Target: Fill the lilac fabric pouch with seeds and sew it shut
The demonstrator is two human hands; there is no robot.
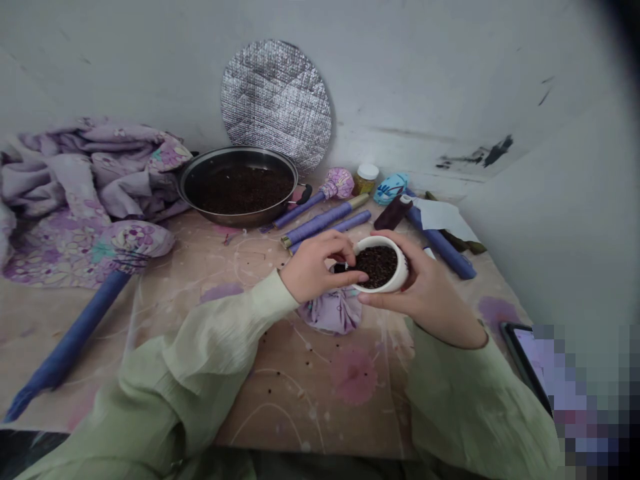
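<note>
A small white cup (396, 272) full of dark seeds is tilted toward me, and my right hand (430, 293) wraps around it from the right. My left hand (317, 267) is curled at the cup's left rim with its fingertips pinched over the seeds. Just below the cup lies a gathered piece of lilac fabric (334, 312), partly hidden by my left hand. What my left fingers hold, if anything, is hidden.
A metal pan (210, 200) of dark seeds stands at the back, with a silver round pad (277, 100) against the wall behind it. Purple-wrapped sticks (320, 223), a small jar (367, 178), piled floral cloth (80, 180), a long blue stick (70, 340) and a tablet (525, 360) surround the hands.
</note>
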